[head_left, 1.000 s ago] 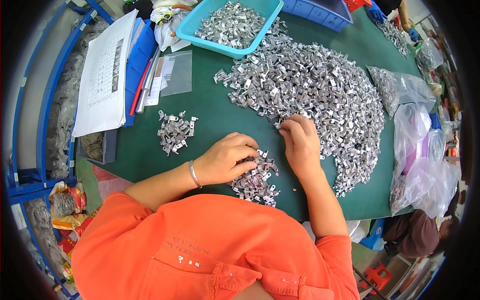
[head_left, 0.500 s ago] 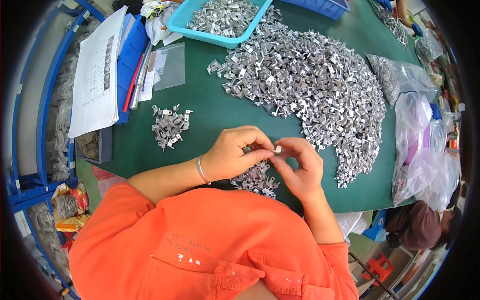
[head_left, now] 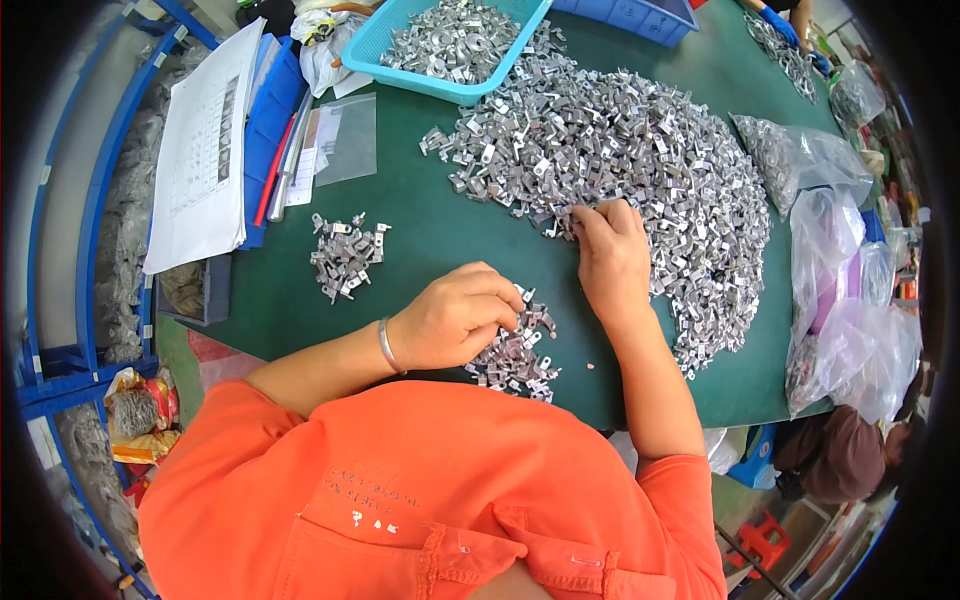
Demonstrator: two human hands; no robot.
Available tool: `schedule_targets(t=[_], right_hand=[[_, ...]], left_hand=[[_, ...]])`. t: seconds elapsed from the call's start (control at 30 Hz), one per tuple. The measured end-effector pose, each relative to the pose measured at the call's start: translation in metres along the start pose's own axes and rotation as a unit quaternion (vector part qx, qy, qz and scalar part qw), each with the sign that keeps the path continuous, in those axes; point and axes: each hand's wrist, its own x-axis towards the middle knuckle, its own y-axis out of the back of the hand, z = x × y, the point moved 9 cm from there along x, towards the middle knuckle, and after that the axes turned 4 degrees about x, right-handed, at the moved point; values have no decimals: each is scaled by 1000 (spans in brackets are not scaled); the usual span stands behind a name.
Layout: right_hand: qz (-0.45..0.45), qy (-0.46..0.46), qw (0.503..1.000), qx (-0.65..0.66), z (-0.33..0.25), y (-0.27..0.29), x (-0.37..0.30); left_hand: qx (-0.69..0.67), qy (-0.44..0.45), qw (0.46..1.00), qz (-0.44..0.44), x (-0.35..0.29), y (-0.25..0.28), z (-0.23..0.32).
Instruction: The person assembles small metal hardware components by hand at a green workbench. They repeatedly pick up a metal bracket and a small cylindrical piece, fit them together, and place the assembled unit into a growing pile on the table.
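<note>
A large heap of small silver metal brackets (head_left: 690,180) covers the right half of the green table. My right hand (head_left: 614,262) reaches to the heap's near left edge, its thumb and fingers pinched on a small bracket there, mostly covered by the fingertips. My left hand (head_left: 458,318) is curled closed beside a smaller pile of brackets (head_left: 515,362) close to my body. What its fingers hold, if anything, is hidden. Farther left lies another small pile of brackets (head_left: 346,257), apart from both hands. A tiny pale piece (head_left: 590,366) lies alone right of the near pile.
A light-blue basket (head_left: 470,94) of metal parts stands at the back. Papers (head_left: 205,150), a blue bin and pens lie at the left. Clear bags (head_left: 825,165) line the right edge. A blue bin (head_left: 640,22) and another person's gloved hand (head_left: 780,26) are at the far side.
My hands, earlier together at a small pale-looking piece above the near pile, have parted. The right hand moved away to the big heap; the left drew back slightly. The tiny piece now shows on the table.
</note>
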Motion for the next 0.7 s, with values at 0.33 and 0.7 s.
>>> schedule_targets(t=[0.33,0.7], right_hand=[[9,-1,1000,-8,-4,0,-8],[22,-63,985,158,-2,7,-7]], left_hand=[[-93,162,979,81,9,2,-26],[-189,238,948,92,7,-6,-39]])
